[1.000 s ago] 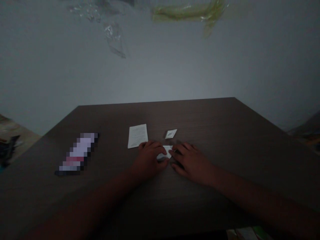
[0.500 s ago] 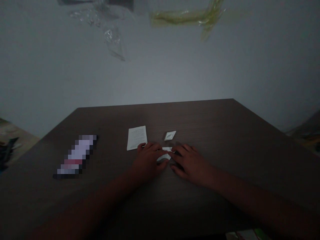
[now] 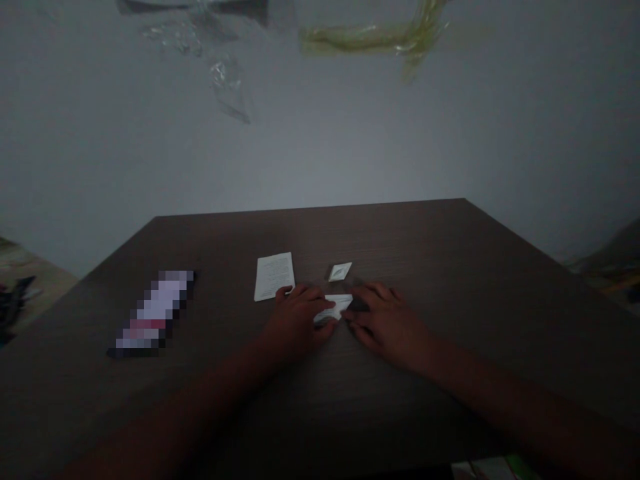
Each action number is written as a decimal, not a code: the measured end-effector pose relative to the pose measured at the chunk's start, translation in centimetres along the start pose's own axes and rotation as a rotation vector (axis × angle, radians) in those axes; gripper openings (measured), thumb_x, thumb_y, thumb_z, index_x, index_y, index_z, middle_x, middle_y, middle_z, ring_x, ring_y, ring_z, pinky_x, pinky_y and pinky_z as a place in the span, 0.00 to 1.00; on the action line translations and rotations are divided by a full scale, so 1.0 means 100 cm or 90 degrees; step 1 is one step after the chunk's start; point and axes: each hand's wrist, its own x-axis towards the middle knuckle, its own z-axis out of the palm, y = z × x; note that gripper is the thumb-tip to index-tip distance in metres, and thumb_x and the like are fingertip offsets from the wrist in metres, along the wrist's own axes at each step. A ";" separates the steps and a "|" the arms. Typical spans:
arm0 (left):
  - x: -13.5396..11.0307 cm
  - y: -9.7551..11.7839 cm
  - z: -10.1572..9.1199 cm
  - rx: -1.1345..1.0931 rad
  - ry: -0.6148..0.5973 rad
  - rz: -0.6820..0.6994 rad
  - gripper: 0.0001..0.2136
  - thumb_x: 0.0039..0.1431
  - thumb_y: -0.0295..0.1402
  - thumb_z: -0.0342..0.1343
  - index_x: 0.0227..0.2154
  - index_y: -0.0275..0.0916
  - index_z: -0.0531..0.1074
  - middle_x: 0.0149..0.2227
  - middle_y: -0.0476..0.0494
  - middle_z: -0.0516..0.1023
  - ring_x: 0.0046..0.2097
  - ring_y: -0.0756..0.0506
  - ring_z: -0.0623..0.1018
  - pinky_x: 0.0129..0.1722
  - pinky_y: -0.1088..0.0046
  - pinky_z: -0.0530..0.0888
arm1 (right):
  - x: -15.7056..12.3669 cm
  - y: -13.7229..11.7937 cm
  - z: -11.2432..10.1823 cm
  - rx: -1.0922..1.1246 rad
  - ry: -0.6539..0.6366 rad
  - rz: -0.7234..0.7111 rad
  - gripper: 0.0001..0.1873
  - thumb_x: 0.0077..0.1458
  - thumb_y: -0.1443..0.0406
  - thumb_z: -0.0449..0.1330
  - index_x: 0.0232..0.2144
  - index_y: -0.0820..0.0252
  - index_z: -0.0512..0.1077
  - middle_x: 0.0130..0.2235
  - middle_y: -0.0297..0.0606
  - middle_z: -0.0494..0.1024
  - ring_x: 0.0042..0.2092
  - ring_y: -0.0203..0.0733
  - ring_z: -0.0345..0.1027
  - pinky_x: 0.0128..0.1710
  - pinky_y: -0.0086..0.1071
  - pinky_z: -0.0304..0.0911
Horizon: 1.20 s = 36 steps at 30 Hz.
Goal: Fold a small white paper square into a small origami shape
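Two bare hands, lower centre. Left hand (image 3: 303,317) lay half-curled over one folded white paper piece (image 3: 343,303); grip unclear. Right hand (image 3: 393,327) was loosely open, fingertips at its right edge. Just above centre-bottom: one white printed rectangular sheet (image 3: 275,273), one small white paper diamond (image 3: 341,271).

The table (image 3: 500,267) offers room right of the hands (image 3: 387,323); the folded diamond (image 3: 341,271) and printed paper (image 3: 275,275) obstruct ahead.
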 end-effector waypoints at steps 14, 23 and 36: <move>-0.005 -0.003 -0.001 0.005 -0.021 0.041 0.14 0.77 0.29 0.65 0.59 0.45 0.89 0.55 0.39 0.89 0.61 0.31 0.84 0.70 0.43 0.73 | 0.006 0.007 0.001 0.021 0.016 -0.008 0.14 0.80 0.63 0.65 0.59 0.52 0.90 0.68 0.52 0.85 0.68 0.67 0.77 0.65 0.64 0.77; -0.008 -0.013 0.005 -0.021 -0.030 0.058 0.14 0.76 0.28 0.67 0.60 0.41 0.88 0.58 0.37 0.89 0.62 0.32 0.85 0.72 0.44 0.73 | 0.003 0.006 0.008 0.121 -0.011 -0.182 0.16 0.77 0.70 0.65 0.60 0.58 0.86 0.57 0.48 0.90 0.58 0.54 0.83 0.67 0.51 0.79; -0.013 -0.017 0.000 -0.071 -0.029 0.105 0.08 0.74 0.25 0.67 0.47 0.43 0.89 0.57 0.43 0.89 0.63 0.36 0.84 0.70 0.52 0.74 | -0.003 -0.002 -0.001 0.113 -0.074 -0.155 0.21 0.78 0.69 0.62 0.66 0.57 0.84 0.66 0.51 0.88 0.67 0.58 0.82 0.74 0.59 0.73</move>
